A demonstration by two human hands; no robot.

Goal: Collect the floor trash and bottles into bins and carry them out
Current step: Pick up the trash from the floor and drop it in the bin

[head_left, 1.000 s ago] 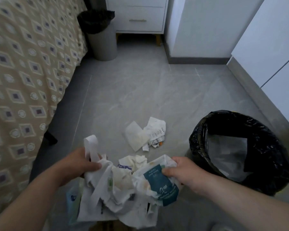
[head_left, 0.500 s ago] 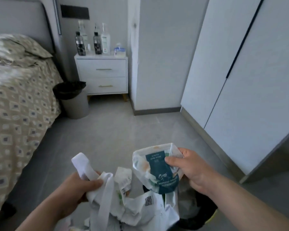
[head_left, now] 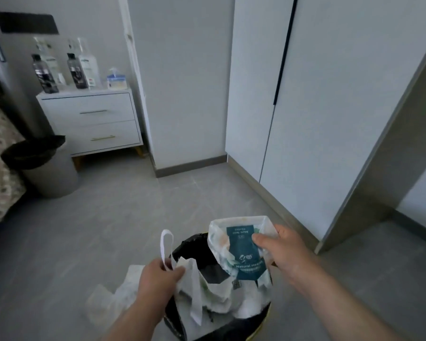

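Floor bin (head_left: 192, 242) below: left fingers (head_left: 175, 273) apparently pinch bag handle (head_left: 167, 232), right fingers (head_left: 258, 238) pinch pouch (head_left: 241, 252).

Glossy black plastic bin liner (head_left: 190, 246), crumpled matt white paper trash (head_left: 214, 296) and a crinkled, shiny white-and-teal plastic pouch (head_left: 241, 254) against smooth grey floor tiles (head_left: 108, 230); the smooth white two-drawer nightstand (head_left: 59, 119) has brassy metal handles (head_left: 93, 112).

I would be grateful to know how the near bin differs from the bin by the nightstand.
The near bin is heaped with white trash, gripped by the left hand and right hand; the far bin shows none above its rim. The far bin shows a grey wall; the near bin shows mostly black liner. Both are lined in black.
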